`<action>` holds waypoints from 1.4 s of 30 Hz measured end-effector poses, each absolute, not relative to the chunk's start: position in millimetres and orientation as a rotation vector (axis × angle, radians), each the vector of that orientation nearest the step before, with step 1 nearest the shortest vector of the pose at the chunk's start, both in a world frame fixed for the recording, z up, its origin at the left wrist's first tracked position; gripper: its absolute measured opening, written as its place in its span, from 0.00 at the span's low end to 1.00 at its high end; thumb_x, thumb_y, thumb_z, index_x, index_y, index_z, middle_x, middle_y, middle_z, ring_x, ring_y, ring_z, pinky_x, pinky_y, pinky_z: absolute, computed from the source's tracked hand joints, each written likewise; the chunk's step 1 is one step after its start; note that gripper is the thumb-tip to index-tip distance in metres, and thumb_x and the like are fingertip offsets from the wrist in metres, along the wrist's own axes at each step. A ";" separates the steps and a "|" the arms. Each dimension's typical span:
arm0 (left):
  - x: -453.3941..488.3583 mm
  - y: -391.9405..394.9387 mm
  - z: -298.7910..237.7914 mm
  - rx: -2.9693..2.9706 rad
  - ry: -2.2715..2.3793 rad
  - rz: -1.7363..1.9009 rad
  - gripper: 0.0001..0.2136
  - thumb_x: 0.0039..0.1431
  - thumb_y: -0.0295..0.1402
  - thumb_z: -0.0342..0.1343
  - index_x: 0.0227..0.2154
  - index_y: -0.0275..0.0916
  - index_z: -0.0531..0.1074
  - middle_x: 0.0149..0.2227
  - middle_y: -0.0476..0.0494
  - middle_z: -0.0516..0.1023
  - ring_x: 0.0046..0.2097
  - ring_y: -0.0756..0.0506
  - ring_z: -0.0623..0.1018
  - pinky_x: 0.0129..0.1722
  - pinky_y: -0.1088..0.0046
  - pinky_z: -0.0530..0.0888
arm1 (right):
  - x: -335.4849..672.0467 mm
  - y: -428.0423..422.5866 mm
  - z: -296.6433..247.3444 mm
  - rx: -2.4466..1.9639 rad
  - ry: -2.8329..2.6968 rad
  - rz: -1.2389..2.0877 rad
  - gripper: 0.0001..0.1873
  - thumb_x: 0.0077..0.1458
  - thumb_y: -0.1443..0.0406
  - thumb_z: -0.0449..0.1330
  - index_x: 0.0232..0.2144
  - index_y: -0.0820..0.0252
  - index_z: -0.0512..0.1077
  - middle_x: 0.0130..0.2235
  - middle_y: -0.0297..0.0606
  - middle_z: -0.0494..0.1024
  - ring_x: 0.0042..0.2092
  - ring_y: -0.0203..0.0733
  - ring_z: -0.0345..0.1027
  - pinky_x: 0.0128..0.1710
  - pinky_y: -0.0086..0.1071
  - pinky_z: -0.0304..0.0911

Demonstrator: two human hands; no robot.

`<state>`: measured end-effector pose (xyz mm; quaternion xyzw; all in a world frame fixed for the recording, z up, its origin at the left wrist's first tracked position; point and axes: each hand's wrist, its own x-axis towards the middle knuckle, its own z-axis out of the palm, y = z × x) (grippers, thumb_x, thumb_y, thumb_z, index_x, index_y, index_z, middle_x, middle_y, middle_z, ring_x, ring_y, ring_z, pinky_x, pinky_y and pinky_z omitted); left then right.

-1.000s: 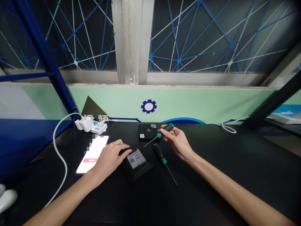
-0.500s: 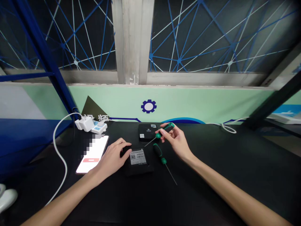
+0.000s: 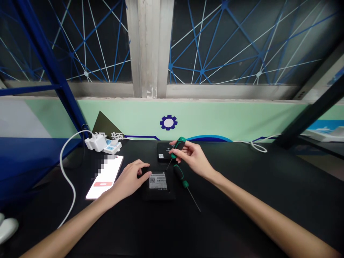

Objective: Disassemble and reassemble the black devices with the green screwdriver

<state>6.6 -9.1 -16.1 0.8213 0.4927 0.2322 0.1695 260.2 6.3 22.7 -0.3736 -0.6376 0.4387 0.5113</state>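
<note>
A flat black device (image 3: 158, 195) lies on the table with a white printed label (image 3: 158, 181) facing up. My left hand (image 3: 133, 175) grips its left side, the thumb by the label and the index finger at the far edge; the other fingers are partly hidden. In my right hand (image 3: 195, 157) is a green-and-black screwdriver (image 3: 178, 147), tilted, its thin shaft pointing down to the device's far right corner. Whether the tip sits in a screw is too small to tell. A second screwdriver (image 3: 179, 172) lies just right of the device.
Behind the device is a black box (image 3: 161, 150), partly covered by my right hand. A lit phone (image 3: 103, 179) lies left, near a white power strip (image 3: 113, 147) with a plugged-in charger (image 3: 96, 142) and white cable (image 3: 63, 168). A white object (image 3: 8, 229) sits at the left edge.
My right hand has moved slightly left and turned the screwdriver more upright, its tip still near the device's far right corner. The left hand stays on the device. The view has shifted slightly.
</note>
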 end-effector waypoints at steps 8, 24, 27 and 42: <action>11.7 4.4 -5.6 2.357 1.428 0.512 0.15 0.62 0.42 0.54 0.46 0.40 0.78 0.36 0.45 0.76 0.34 0.45 0.76 0.32 0.71 0.70 | 249.2 7.9 11.3 -0.911 -1.585 1.175 0.21 0.47 0.54 0.72 0.38 0.63 0.78 0.27 0.35 0.78 0.27 0.37 0.73 0.32 0.33 0.73; 15.7 -2.4 -14.3 2.437 1.480 0.652 0.12 0.67 0.38 0.49 0.43 0.44 0.78 0.41 0.47 0.78 0.35 0.46 0.78 0.33 0.71 0.70 | 248.2 4.6 -22.7 -0.924 -1.557 1.044 0.17 0.46 0.52 0.72 0.25 0.60 0.76 0.34 0.44 0.84 0.37 0.49 0.81 0.37 0.37 0.74; 17.1 -5.5 -13.3 2.467 1.499 0.626 0.13 0.68 0.37 0.48 0.44 0.44 0.77 0.42 0.47 0.78 0.37 0.45 0.78 0.33 0.71 0.70 | 247.3 4.4 -25.6 -0.937 -1.555 0.973 0.18 0.46 0.53 0.72 0.24 0.60 0.74 0.32 0.42 0.84 0.35 0.47 0.80 0.36 0.35 0.74; 14.6 -5.5 -13.6 2.500 1.496 0.611 0.12 0.68 0.37 0.48 0.44 0.45 0.76 0.42 0.48 0.78 0.37 0.46 0.79 0.32 0.72 0.69 | 247.3 -2.4 -23.1 -0.900 -1.675 0.862 0.13 0.57 0.56 0.65 0.33 0.61 0.78 0.33 0.44 0.85 0.36 0.49 0.81 0.40 0.39 0.76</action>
